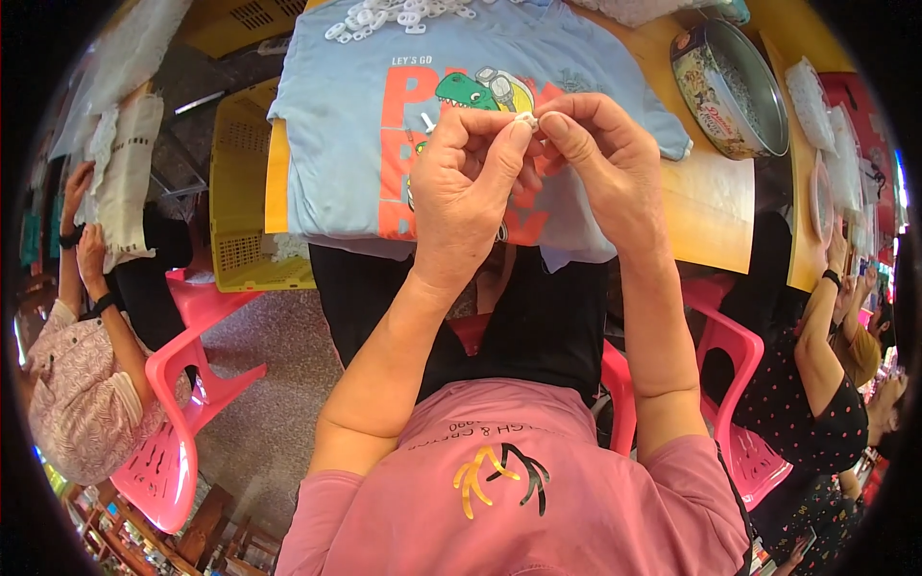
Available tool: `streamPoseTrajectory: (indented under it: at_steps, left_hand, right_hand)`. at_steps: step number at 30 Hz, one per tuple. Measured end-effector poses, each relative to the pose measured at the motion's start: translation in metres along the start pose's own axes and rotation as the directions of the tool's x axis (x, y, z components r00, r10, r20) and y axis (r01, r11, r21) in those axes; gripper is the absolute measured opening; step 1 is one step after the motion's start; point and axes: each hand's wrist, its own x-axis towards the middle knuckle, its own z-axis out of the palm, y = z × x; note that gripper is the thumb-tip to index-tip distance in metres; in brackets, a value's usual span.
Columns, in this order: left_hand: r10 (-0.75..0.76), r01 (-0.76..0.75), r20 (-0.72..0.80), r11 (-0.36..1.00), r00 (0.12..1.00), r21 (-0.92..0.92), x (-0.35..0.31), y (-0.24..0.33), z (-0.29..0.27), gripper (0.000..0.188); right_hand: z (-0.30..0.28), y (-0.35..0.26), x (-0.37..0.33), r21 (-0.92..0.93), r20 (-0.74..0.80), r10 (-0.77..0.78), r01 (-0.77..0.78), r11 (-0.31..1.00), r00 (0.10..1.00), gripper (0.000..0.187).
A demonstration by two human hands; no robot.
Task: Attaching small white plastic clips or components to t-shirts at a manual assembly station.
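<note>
Both my hands meet over a light blue T-shirt [336, 154] spread on the table, which bears a cartoon dinosaur and large red letters. Thumb and forefinger of my left hand [461, 187] pinch a small white plastic piece [527, 118]. From the other side, the thumb and fingers of my right hand [615, 168] close on the same piece; the fingertips cover most of it. Beside my left knuckles, another small white piece [427, 123] lies on the shirt. A heap of white plastic pieces with holes [389, 17] rests at the shirt's far edge.
At the right of the wooden table [711, 206] stands a large round tin [725, 106]. A yellow slatted crate [240, 192] is at the left, beside a pink plastic chair [178, 384]. One person [91, 384] works at far left, others [816, 374] at far right.
</note>
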Motion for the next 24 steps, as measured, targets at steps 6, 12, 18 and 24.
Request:
streamPoseTrajectory:
  at_steps: [6, 12, 18, 24]
  left_hand:
    - [0.008, -0.008, 0.007, 1.000, 1.000, 0.013, 0.0009, -0.0006, -0.0010, 0.011]
    - [0.014, -0.014, 0.017, 0.999, 1.000, 0.038, 0.0008, 0.0003, -0.0018, 0.011]
    - [-0.006, 0.006, 0.017, 1.000, 1.000, 0.021, 0.0002, 0.0005, -0.0024, 0.012]
    - [-0.001, 0.001, 0.013, 0.999, 1.000, 0.032, 0.0003, 0.0000, -0.0022, 0.012]
  right_hand:
    - [-0.0014, 0.0007, 0.0003, 0.041, 0.030, 0.005, -0.006, 0.999, 1.000, 0.018]
    - [-0.0021, 0.0016, 0.0007, 0.062, 0.040, 0.017, -0.019, 0.998, 0.999, 0.018]
    - [-0.0016, 0.0017, 0.0005, 0.057, 0.035, 0.020, -0.022, 0.998, 0.999, 0.018]
    - [0.0009, -0.0014, -0.0008, 0.023, 0.019, -0.013, 0.012, 1.000, 1.000, 0.016]
